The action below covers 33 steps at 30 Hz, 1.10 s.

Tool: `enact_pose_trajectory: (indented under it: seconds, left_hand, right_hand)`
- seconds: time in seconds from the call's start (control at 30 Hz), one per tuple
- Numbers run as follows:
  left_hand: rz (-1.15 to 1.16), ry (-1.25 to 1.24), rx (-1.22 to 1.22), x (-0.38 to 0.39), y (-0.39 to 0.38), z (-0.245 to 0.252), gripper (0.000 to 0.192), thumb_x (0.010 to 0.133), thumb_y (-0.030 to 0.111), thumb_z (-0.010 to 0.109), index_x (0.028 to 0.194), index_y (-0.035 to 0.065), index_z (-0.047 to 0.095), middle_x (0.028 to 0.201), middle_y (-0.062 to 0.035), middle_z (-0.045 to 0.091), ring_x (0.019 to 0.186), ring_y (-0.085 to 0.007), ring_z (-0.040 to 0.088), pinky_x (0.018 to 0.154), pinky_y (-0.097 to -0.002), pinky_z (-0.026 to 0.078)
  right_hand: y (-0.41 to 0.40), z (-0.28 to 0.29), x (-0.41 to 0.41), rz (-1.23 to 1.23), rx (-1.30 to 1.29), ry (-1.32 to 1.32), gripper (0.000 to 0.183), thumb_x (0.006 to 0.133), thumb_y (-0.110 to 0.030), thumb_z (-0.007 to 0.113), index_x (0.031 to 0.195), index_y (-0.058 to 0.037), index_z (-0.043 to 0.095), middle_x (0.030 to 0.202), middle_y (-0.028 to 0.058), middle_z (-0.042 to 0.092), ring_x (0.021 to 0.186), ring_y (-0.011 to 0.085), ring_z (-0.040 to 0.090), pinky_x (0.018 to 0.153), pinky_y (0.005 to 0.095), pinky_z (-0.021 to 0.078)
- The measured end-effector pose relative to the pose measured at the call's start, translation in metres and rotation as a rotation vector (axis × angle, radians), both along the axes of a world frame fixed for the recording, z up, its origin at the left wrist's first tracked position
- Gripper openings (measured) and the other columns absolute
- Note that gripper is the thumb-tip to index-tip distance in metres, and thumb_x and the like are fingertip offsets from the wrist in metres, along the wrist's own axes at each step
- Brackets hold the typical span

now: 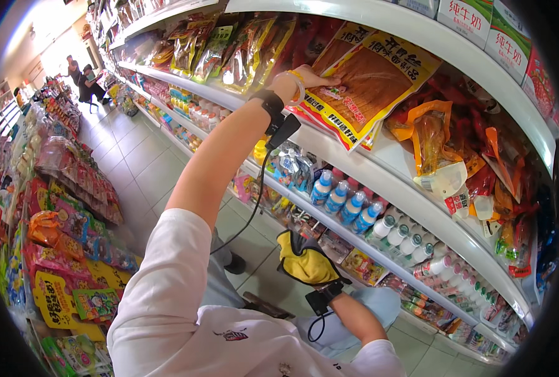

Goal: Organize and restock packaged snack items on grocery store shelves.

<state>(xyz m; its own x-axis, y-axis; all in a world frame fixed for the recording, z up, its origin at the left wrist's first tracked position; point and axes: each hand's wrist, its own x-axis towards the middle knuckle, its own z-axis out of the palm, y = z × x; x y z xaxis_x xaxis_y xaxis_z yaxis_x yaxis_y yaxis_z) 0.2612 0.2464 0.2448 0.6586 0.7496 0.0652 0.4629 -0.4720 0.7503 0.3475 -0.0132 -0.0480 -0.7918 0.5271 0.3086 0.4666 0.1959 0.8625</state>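
Observation:
My left hand (pixel 313 77), bare with a bangle and a wrist strap, is at the left edge of a large flat food packet (pixel 378 80) with a brown see-through middle and yellow borders. The thumb lies over the packet's front; the other fingers are partly hidden. Similar packets lie beneath and behind it, and its lower corner juts past the white shelf edge (pixel 355 160). My right hand (pixel 310 261) is low before the lower shelves, covered by a yellow and black glove or cloth, so its fingers cannot be made out.
Orange-edged meat packets (pixel 433 136) lie right of the flat packets. Blue-labelled bottles (pixel 340 198) stand on the shelf below, milk cartons (pixel 506 47) above. Across the tiled aisle (pixel 152 165) is a display of bagged snacks (pixel 72 249). People (pixel 88 82) are far down the aisle.

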Motion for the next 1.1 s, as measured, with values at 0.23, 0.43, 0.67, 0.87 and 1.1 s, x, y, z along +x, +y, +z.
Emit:
enact_pose_trajectory:
  seconds: [0.23,0.43,0.67,0.87,1.1]
  left_hand:
    - [0.119,-0.201,-0.096,0.001,-0.040,0.026,0.072,0.052,0.054,0.071,0.103,0.0046,0.058,0.091,-0.0080,0.060,0.077,-0.0167,0.055,0.070,-0.0281,0.039]
    - [0.265,-0.012,0.120,0.010,0.055,0.001,0.070,0.053,0.052,0.072,0.102,0.0039,0.058,0.088,-0.0069,0.060,0.075,-0.0157,0.055,0.070,-0.0275,0.039]
    - [0.085,-0.069,0.297,0.005,0.016,0.012,0.065,0.056,0.048,0.071,0.099,0.0019,0.058,0.090,-0.0088,0.060,0.077,-0.0159,0.055,0.071,-0.0271,0.039]
    - [0.218,-0.050,0.198,0.008,-0.025,0.055,0.057,0.059,0.052,0.067,0.083,0.0009,0.064,0.080,-0.0113,0.061,0.070,-0.0158,0.055,0.068,-0.0281,0.041]
    - [0.031,-0.382,0.492,0.015,-0.040,0.056,0.042,0.064,0.033,0.071,0.084,-0.0030,0.062,0.081,-0.0109,0.062,0.071,-0.0168,0.058,0.066,-0.0294,0.045]
  right_hand:
    - [-0.008,0.025,0.009,0.100,-0.084,0.010,0.015,0.077,-0.008,0.044,0.087,-0.0006,0.052,0.089,0.0096,0.048,0.080,0.0204,0.049,0.066,0.0287,0.0411]
    - [-0.009,0.038,0.004,0.055,0.096,-0.288,0.029,0.077,-0.013,0.042,0.100,0.0023,0.051,0.104,0.0129,0.051,0.092,0.0242,0.051,0.072,0.0321,0.0429]
    - [-0.002,0.030,0.005,0.071,0.109,-0.285,0.027,0.078,-0.010,0.043,0.100,0.0030,0.050,0.102,0.0124,0.051,0.092,0.0234,0.051,0.076,0.0320,0.0421]
    - [0.003,0.024,0.004,0.105,0.157,-0.326,0.025,0.078,-0.008,0.044,0.099,0.0034,0.050,0.101,0.0120,0.051,0.092,0.0230,0.051,0.079,0.0316,0.0415]
    - [0.005,0.013,0.012,0.087,0.232,-0.416,0.023,0.079,-0.006,0.045,0.099,0.0040,0.049,0.100,0.0115,0.052,0.092,0.0225,0.051,0.084,0.0313,0.0407]
